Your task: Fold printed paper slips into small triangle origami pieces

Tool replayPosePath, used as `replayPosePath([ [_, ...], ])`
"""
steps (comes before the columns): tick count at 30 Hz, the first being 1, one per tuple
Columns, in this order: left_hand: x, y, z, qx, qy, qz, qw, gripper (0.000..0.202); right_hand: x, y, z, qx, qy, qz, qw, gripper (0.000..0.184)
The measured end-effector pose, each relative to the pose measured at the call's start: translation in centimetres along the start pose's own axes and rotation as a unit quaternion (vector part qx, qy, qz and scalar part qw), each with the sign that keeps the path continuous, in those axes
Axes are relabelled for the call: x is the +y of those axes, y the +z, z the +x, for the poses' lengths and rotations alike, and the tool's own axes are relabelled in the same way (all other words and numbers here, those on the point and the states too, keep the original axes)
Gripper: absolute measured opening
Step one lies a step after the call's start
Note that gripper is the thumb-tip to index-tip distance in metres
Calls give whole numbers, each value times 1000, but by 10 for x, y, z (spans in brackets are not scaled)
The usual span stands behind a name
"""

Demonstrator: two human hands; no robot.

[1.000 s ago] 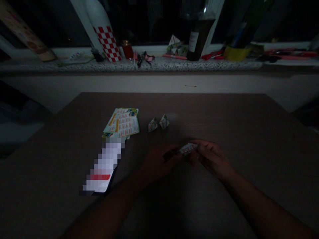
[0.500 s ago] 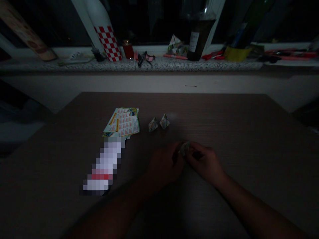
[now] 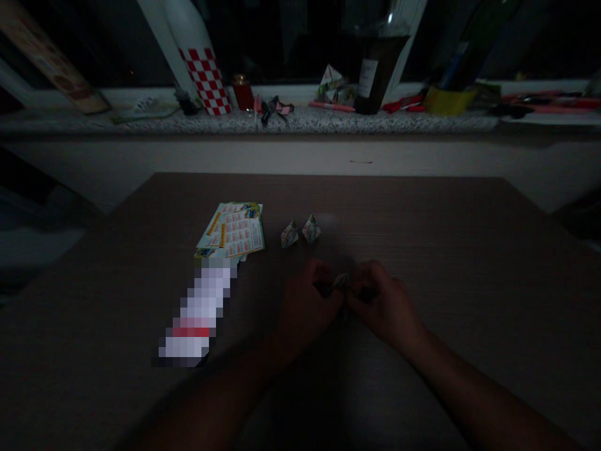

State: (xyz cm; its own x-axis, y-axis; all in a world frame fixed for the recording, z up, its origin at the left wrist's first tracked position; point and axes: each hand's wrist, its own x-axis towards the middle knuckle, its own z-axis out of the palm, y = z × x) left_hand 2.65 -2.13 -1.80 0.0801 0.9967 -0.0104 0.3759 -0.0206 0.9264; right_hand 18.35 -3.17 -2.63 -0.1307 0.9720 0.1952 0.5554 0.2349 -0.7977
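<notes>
Between my two hands is a small folded paper piece [image 3: 342, 281], dim and partly covered by fingers. My left hand [image 3: 307, 307] pinches it from the left, and the fingers of my right hand [image 3: 387, 307] are closed on its right side. Beyond my hands, two finished-looking folded paper shapes, the left one [image 3: 290, 234] and the right one [image 3: 311, 229], stand side by side on the table. To their left lies a fanned stack of printed paper sheets [image 3: 241, 233] with rows of numbers. The folds of the held piece are too dark to make out.
A blurred-out bright phone-like object [image 3: 201, 313] lies on the table [image 3: 446, 238] left of my hands. Along the stone windowsill [image 3: 310, 127] stand a red-and-white checkered bottle [image 3: 206, 75], a dark labelled bottle [image 3: 375, 75], a small red bottle [image 3: 243, 93] and pens.
My fingers have shifted on the folded paper; its upper edge now shows between the hands, which are slightly farther apart at the fingertips. The things on the table stay put.
</notes>
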Motion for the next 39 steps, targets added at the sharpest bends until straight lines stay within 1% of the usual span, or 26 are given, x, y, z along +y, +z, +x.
replayPosePath([
  [4,-2,1,-1,5,11,-1,1000,21,3,0,0,2,-16,8,1000,19],
  [7,-5,3,1,-11,3,-70,997,17,5,0,-1,4,-50,5,999,16],
  [10,-6,3,3,-34,-55,-182,981,21,5,-2,-1,3,-81,0,997,11],
  [12,-6,2,6,-42,-95,-240,965,25,5,-4,-1,3,-109,-7,994,17],
  [15,-7,0,8,-28,-122,-282,951,28,4,-7,-1,-10,-159,-19,987,29],
  [17,-8,-1,9,-21,-127,-292,948,30,3,-8,-1,-25,-181,-24,983,28],
  [20,-9,-1,8,-38,-133,-305,942,33,0,-7,-1,-33,-192,-41,980,25],
  [24,-8,-1,7,-55,-143,-320,935,33,-5,-6,0,-41,-192,-71,978,25],
  [29,-11,-4,9,-58,-152,-319,934,31,-9,-6,6,-87,-185,-102,974,27],
  [33,-11,-7,12,-40,-138,-321,936,30,-15,-6,17,-113,-188,-128,967,26],
  [37,-6,-13,13,-2,-116,-336,935,26,-26,-7,34,-132,-185,-142,964,24],
  [39,-4,-16,14,18,-110,-328,938,27,-30,-9,45,-122,-189,-137,965,23],
])
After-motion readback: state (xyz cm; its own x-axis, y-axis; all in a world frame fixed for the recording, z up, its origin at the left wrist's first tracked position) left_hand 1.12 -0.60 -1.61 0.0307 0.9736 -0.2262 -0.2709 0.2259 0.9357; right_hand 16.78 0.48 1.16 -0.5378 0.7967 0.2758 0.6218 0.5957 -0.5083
